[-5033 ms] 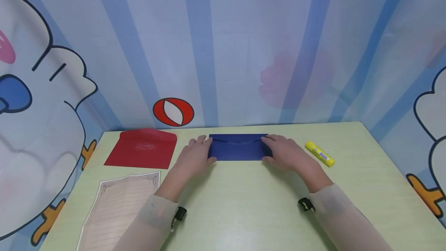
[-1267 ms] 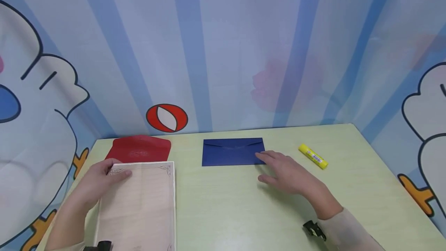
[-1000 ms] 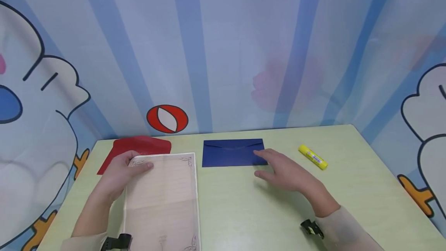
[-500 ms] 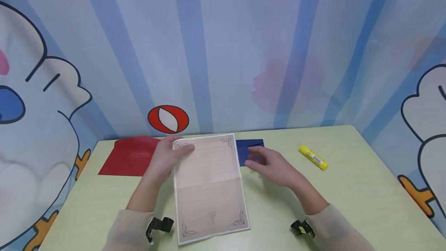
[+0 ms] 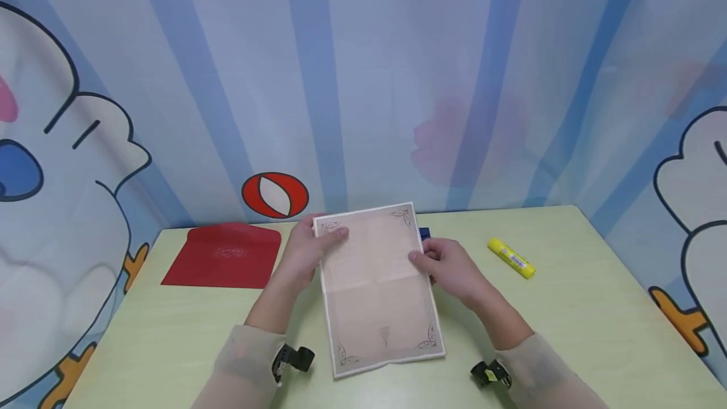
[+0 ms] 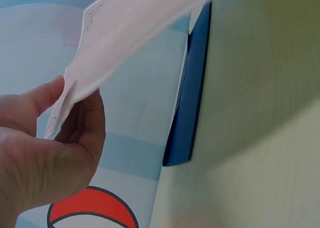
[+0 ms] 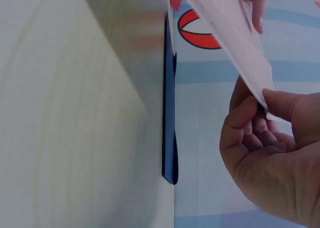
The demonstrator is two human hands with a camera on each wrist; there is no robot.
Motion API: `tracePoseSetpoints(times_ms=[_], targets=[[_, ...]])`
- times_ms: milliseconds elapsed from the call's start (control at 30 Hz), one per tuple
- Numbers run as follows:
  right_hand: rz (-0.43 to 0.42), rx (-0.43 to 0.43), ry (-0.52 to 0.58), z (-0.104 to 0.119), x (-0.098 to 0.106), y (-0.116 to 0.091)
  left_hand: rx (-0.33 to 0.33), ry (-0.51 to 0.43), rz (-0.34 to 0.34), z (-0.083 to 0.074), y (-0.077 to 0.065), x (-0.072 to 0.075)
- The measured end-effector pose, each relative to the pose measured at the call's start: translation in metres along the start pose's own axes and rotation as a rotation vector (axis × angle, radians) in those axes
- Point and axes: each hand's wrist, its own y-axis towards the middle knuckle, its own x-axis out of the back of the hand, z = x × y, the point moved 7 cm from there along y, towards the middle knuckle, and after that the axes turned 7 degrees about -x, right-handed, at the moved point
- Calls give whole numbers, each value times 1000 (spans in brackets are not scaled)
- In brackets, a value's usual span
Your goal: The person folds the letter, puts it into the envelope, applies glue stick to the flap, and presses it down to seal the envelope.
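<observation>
A sheet of bordered letter paper (image 5: 377, 295) is held up off the table, tilted, with faint fold creases. My left hand (image 5: 303, 251) pinches its upper left corner, thumb in front and fingers behind. On the right edge my right hand (image 5: 454, 270) pinches the paper between thumb and curled fingers, as the right wrist view also shows. Behind the sheet lies a blue envelope (image 7: 170, 113), flat on the table; in the head view only a small corner of it peeks out. In the left wrist view the envelope (image 6: 192, 98) sits apart from the paper.
A red envelope (image 5: 221, 260) with its flap raised lies on the table's left. To the right rests a yellow glue stick (image 5: 511, 258). The pale wooden table (image 5: 591, 333) meets a printed blue curtain (image 5: 380, 81) at its back edge.
My left hand has lifted the letter paper from the left and carried it right, before the blue envelope. My right hand has left the envelope and now grips the paper's right edge.
</observation>
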Motion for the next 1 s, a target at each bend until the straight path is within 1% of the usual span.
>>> tracePoseSetpoints(times_ms=[67, 200, 367, 500, 767, 1000], targets=[[-34, -15, 27, 0, 4, 1, 17, 0, 37, 3, -3, -3], [-88, -19, 58, 2, 14, 2, 41, 39, 104, 9, -13, -6], [-126, -33, 80, 1, 23, 2, 60, 65, 137, 14, -23, -10], [-131, -43, 88, -1, 25, 2, 65, 53, 123, 14, -29, -11], [-114, -78, 113, -2, 21, 2, 66, 31, 47, 14, -35, -10], [-122, -73, 136, -1, 21, 0, 77, 23, 30, 11, -34, -7]])
